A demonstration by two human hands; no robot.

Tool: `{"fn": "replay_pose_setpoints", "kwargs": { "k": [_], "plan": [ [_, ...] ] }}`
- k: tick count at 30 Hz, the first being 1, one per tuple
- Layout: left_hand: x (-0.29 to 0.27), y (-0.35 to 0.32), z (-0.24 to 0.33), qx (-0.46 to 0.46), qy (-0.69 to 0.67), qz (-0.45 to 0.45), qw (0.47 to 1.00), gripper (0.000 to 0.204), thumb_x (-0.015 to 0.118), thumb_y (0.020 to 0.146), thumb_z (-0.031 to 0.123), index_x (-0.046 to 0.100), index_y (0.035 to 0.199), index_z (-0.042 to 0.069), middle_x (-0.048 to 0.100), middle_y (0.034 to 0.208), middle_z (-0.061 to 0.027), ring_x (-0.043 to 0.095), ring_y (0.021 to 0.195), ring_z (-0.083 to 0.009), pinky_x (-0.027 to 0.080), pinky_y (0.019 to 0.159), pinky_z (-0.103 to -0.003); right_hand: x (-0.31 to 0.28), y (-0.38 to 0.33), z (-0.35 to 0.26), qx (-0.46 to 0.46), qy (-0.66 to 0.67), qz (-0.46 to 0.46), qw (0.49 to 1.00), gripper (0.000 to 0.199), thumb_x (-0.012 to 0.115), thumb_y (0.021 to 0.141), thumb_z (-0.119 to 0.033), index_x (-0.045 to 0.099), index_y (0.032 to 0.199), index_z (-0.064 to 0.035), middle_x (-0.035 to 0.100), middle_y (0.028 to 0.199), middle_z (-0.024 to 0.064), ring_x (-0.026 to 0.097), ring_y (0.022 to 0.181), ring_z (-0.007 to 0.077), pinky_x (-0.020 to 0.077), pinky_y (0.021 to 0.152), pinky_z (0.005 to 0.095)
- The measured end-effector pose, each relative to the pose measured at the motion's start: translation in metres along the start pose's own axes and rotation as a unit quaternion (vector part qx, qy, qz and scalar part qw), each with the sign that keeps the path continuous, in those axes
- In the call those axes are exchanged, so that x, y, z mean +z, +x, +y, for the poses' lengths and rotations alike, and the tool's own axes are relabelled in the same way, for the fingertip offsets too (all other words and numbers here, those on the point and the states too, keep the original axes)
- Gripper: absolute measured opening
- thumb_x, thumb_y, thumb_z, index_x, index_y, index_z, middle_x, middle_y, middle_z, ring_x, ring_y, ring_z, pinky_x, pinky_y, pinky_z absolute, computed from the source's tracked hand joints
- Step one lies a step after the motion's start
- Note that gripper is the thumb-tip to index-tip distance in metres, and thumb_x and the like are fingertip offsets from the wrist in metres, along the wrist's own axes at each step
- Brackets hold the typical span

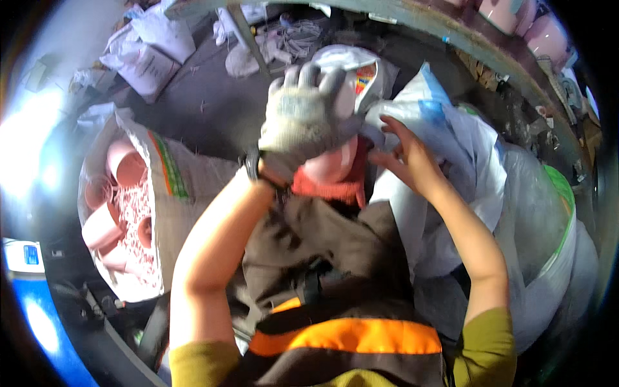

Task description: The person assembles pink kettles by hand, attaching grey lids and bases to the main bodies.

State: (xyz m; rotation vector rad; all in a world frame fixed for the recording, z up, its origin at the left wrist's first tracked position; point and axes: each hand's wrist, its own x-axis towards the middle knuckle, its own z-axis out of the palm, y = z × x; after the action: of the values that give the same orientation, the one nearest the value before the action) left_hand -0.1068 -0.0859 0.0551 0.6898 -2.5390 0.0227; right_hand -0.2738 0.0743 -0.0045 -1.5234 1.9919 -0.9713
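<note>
My left hand (298, 119), in a pale grey work glove, is raised in front of my lap with its back toward me. A smooth pale pink plastic piece (347, 100) shows between its forefinger and thumb; the palm side is hidden. Beneath the glove, a rounded pink surface (332, 166) rests over a red cloth (329, 189); whether it belongs to the same piece I cannot tell. To the right, my bare right hand (412, 160) has its fingers apart, close to the gloved thumb, with nothing visible in them.
On the left stands an open woven sack (193, 174) with several pink plastic pots (126, 164) and pink scraps. Large white bags (445, 155) crowd my right side. Beyond are full white sacks (145, 64) and a metal-edged table (425, 22). A blue object (45, 322) stands at the lower left.
</note>
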Motion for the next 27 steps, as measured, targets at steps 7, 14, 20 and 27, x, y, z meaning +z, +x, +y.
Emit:
{"fn": "replay_pose_setpoints", "kwargs": {
  "k": [7,14,20,27],
  "plan": [
    [-0.019,0.023,-0.001,-0.029,-0.028,-0.086,0.995,0.072,0.071,0.071,0.049,0.055,0.129,0.010,0.057,0.123,-0.0203,0.054,0.113,-0.0419,0.046,0.096,-0.046,0.017,0.019,0.007,-0.025,0.025,0.022,0.999,0.042,0.059,0.093,-0.036,0.051,0.117,-0.0033,0.065,0.085,0.0189,0.066,0.075,0.0336,0.0486,0.070,0.0419],
    [-0.062,0.060,-0.006,0.068,-0.033,0.159,0.984,0.059,0.076,0.070,0.044,0.060,0.118,0.013,0.060,0.116,-0.0154,0.062,0.099,-0.0387,0.051,0.086,-0.046,0.023,0.005,0.024,-0.031,-0.012,0.072,0.997,0.036,0.057,0.093,-0.032,0.052,0.109,-0.0010,0.063,0.087,0.0250,0.062,0.083,0.0434,0.0464,0.072,0.0481],
    [-0.004,0.021,-0.013,0.036,-0.099,-0.046,0.993,0.068,0.074,0.070,0.046,0.057,0.126,0.010,0.058,0.121,-0.0194,0.057,0.110,-0.0397,0.047,0.094,-0.046,0.014,0.000,0.002,-0.031,0.006,-0.015,0.999,0.036,0.062,0.090,-0.027,0.049,0.111,-0.0016,0.061,0.098,0.0243,0.059,0.094,0.0448,0.0469,0.075,0.0502],
    [0.068,0.014,-0.058,0.050,-0.131,-0.089,0.986,0.054,0.073,0.075,0.036,0.060,0.120,0.009,0.062,0.108,-0.0220,0.063,0.096,-0.0394,0.052,0.083,-0.047,-0.003,-0.090,-0.054,-0.081,0.019,-0.010,0.997,0.033,0.065,0.088,-0.033,0.054,0.101,-0.0040,0.065,0.080,0.0172,0.065,0.070,0.0372,0.0496,0.057,0.0449]
  ]
}}
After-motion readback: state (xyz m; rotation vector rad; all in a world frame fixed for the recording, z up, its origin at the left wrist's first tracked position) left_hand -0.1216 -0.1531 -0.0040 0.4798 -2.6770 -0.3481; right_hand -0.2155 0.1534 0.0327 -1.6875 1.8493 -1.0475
